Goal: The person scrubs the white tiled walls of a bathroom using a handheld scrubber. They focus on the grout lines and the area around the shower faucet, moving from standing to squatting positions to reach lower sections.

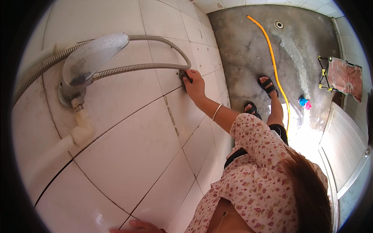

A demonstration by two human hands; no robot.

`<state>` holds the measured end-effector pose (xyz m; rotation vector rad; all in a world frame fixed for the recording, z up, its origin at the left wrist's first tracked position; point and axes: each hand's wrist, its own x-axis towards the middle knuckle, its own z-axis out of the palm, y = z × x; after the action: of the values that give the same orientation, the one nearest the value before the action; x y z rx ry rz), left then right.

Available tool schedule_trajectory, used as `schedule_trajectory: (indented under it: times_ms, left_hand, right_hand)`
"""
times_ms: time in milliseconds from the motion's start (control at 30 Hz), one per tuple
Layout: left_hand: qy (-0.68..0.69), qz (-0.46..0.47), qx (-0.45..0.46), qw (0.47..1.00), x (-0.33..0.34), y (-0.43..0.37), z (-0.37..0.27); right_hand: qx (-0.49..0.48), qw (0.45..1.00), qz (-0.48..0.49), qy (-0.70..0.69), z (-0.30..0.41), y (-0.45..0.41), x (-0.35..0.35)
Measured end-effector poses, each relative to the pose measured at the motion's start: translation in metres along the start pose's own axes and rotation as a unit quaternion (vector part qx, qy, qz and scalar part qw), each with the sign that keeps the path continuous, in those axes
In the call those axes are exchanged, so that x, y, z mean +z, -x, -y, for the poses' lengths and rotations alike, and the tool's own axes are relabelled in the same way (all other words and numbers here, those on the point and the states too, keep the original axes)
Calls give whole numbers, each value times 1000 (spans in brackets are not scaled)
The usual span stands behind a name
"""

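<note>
My right hand (194, 85), with a white bangle on its wrist, grips a dark scouring pad, perhaps steel wool (183, 78), against the tiled wall (128, 139). Just above the fingers loops a flexible metal shower hose (140, 67), which joins a chrome lever mixer tap (90, 61) at the upper left. My left hand (140, 227) lies at the bottom edge, partly cut off, its visible fingers apart on the tiles. A nut and a whitish plastic elbow (84, 131) sit below the tap.
An orange hose (271, 52) runs over the wet-looking concrete floor beside my sandalled feet. Further right lie a blue and pink cloth-like item (304, 102) and a folding stool (345, 75). A floor drain (279, 24) is at the top. A pale door panel (344, 145) stands at the right.
</note>
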<state>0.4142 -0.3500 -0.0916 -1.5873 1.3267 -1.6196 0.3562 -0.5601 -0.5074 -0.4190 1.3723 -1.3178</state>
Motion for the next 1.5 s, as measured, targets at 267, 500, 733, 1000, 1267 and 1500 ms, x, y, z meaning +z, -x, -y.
schedule_trajectory:
  times_ms: [267,500,733,1000,1267,1500]
  left_hand:
    - [17,7,-2,1000,3,3,-3]
    - [-4,14,-17,1000,5,4,-10]
    - [-32,45,-9,998,-4,2,-12]
    - [-52,67,-4,996,-6,5,-22]
    - [-20,43,-4,999,8,19,-8]
    - [-17,57,5,998,12,27,1]
  right_hand:
    - [-125,992,13,-33,25,27,8]
    - [-60,998,12,35,15,28,-1]
    - [-130,988,37,-71,57,24,10]
    - [-157,985,69,14,15,52,-12]
    - [-157,983,73,58,9,39,-17]
    - [-147,988,32,-37,15,-11,-8]
